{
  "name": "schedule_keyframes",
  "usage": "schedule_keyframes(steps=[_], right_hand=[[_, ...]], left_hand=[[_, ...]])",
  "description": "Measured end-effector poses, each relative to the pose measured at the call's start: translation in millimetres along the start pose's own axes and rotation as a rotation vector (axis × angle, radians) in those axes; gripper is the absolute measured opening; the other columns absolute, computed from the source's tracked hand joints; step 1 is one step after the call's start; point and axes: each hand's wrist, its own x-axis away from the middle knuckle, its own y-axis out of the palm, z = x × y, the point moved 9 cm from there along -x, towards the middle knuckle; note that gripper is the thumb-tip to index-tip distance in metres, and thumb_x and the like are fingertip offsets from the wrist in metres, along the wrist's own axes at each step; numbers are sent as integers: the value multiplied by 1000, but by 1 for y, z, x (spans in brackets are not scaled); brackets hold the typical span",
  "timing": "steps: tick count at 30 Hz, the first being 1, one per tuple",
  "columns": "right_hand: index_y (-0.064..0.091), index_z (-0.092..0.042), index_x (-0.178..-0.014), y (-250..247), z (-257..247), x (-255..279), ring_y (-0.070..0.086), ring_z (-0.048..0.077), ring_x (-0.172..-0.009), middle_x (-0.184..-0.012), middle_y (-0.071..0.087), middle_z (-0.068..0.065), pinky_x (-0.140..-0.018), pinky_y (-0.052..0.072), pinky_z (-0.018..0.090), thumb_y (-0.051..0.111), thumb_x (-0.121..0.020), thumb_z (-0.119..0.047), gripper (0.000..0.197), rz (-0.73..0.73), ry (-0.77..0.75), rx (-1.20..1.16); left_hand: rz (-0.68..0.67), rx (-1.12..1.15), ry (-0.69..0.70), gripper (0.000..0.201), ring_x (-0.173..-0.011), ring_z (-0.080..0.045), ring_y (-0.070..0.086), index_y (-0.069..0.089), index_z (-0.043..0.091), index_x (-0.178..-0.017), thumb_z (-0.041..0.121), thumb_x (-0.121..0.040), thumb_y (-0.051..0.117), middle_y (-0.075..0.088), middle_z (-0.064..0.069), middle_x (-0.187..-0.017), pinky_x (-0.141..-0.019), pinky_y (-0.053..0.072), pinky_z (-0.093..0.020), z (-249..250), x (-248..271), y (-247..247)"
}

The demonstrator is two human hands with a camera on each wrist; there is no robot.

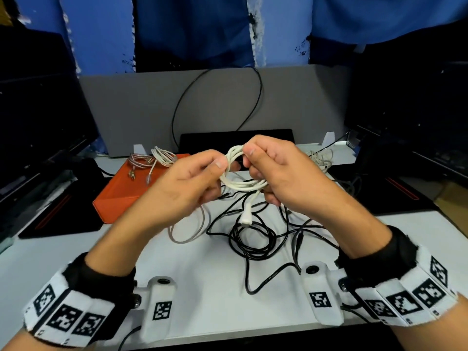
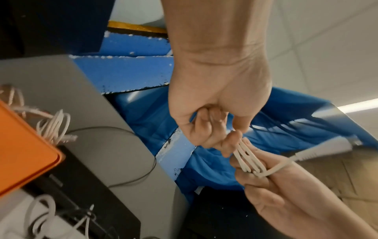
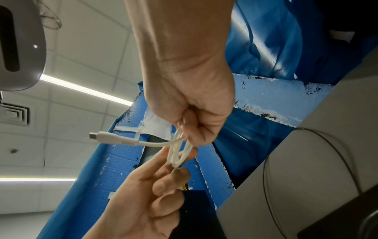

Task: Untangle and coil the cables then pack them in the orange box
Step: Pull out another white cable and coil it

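With both hands, left hand (image 1: 188, 177) and right hand (image 1: 276, 171), pinching the white cable (image 1: 238, 173) coil above the black cables (image 1: 253, 239), coiling is nearly done. Loose plug end (image 1: 246, 219) hangs free; next: wrap it round, then drop the coil in the orange box (image 1: 121, 196) left of the black cables.

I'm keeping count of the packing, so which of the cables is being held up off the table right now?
The white cable, coiled into loops and pinched between the left hand and right hand. The black cables lie tangled on the table.
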Motion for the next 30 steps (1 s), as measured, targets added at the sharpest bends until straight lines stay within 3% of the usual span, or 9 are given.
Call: schedule_keyframes(steps=[3, 7, 10, 15, 18, 20, 23, 28, 30], right_hand=[[58, -22, -85, 3, 2, -1, 38, 9, -45, -59, 47, -15, -46, 39, 30, 44, -110, -36, 32, -36, 9, 20], [58, -20, -87, 5, 10, -2, 35, 6, -42, -59, 47, -15, -45, 37, 28, 43, -110, -36, 33, -24, 62, -45], [60, -17, -89, 5, 13, -4, 35, 6, -42, -58, 46, -16, -44, 37, 27, 43, -110, -35, 32, -13, 60, -45], [61, -23, -89, 9, 11, -4, 38, 9, -46, -59, 46, -16, -47, 40, 30, 44, -110, -38, 31, -70, 1, 50], [63, -18, -93, 16, 14, -3, 39, 8, -49, -60, 44, -14, -49, 42, 33, 44, -110, -34, 30, -100, 11, 37], [65, -15, -96, 19, 16, -3, 43, 4, -49, -64, 47, -10, -50, 43, 33, 45, -111, -32, 30, -110, 21, 17], [66, -16, -99, 20, 16, -4, 46, 14, -50, -73, 59, -5, -53, 46, 37, 48, -110, -32, 26, -100, 12, -44], [69, -24, -117, 7, 17, -7, 59, 16, -60, -105, 74, 1, -69, 59, 38, 64, -103, -30, 16, -85, -5, -76], [72, -24, -115, 2, 24, -7, 63, 18, -62, -98, 75, -2, -73, 59, 39, 70, -98, -29, 17, -123, 39, -55]], left_hand=[[-52, -27, 21, 33, -47, -12, 36, 69, 14, -99, 29, -109, 41, 54, 0, -59, -47, 27, -32, 2, 0, 5], [125, -371, 159, 29, -52, -13, 56, 67, 20, -90, 33, -107, 47, 60, 0, -60, -55, 47, -34, 9, 0, -3], [172, -508, 135, 27, -55, -10, 61, 65, 27, -90, 40, -105, 47, 65, 6, -66, -53, 48, -32, 7, 0, -4], [-12, -219, 91, 25, -46, -22, 61, 62, 23, -113, 37, -109, 42, 72, 1, -86, -47, 47, -26, 9, -1, 4], [-16, -389, 79, 17, -43, -15, 56, 58, 20, -104, 29, -108, 44, 67, 16, -62, -47, 48, -31, 10, 0, 6], [-20, -451, 71, 16, -44, -15, 55, 57, 23, -99, 31, -107, 46, 63, 11, -56, -51, 49, -41, 8, 0, 6], [36, -474, 84, 15, -47, -16, 56, 56, 24, -97, 32, -106, 48, 63, 12, -57, -56, 50, -49, 10, 0, -1], [155, -508, 77, 13, -50, -14, 55, 56, 25, -98, 33, -106, 48, 67, 23, -68, -52, 48, -43, 12, 1, -15], [162, -531, 69, 14, -50, -16, 55, 56, 24, -100, 33, -106, 48, 68, 26, -73, -53, 47, -42, 10, 0, -18]])
